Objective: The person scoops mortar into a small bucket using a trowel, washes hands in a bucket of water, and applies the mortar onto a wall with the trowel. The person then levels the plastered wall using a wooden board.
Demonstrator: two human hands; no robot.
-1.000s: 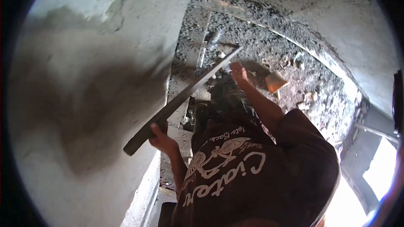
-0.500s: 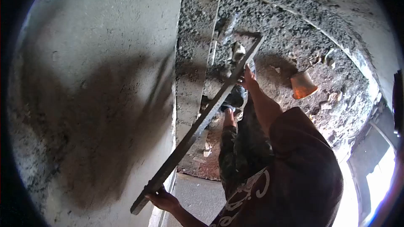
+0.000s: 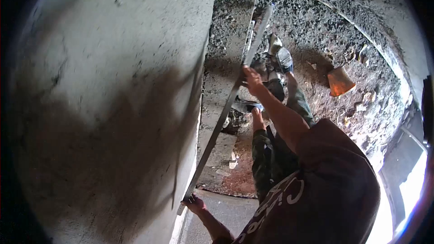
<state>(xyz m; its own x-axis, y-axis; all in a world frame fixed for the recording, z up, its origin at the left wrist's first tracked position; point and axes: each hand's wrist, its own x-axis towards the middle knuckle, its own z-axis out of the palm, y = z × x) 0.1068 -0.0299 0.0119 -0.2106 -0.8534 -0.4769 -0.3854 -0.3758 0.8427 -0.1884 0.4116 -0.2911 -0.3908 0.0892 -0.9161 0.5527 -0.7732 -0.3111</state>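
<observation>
A long, straight metal straightedge (image 3: 216, 132) runs slantwise along the grey plastered wall (image 3: 113, 27). My left hand (image 3: 194, 204) is closed around its lower end, close to the wall's bottom edge. Farther up the bar, my right hand (image 3: 254, 80) grips it with the fingers wrapped over its edge. Beyond that hand, the upper end of the bar reaches out over the rubble-strewn floor. The lower end lies close to the wall face; whether the full length touches it I cannot tell.
An orange bucket (image 3: 341, 82) lies on the rough, debris-covered floor (image 3: 312, 31). My shod feet (image 3: 284, 58) stand below the bar. A small pale chunk (image 3: 233, 162) lies near the wall. A thin strip (image 3: 253, 16) stretches along the floor beyond the bar.
The straightedge has swung closer to the wall and turned steeper in view. Both hands moved with it, still holding it; the right hand shifted left, the left hand right.
</observation>
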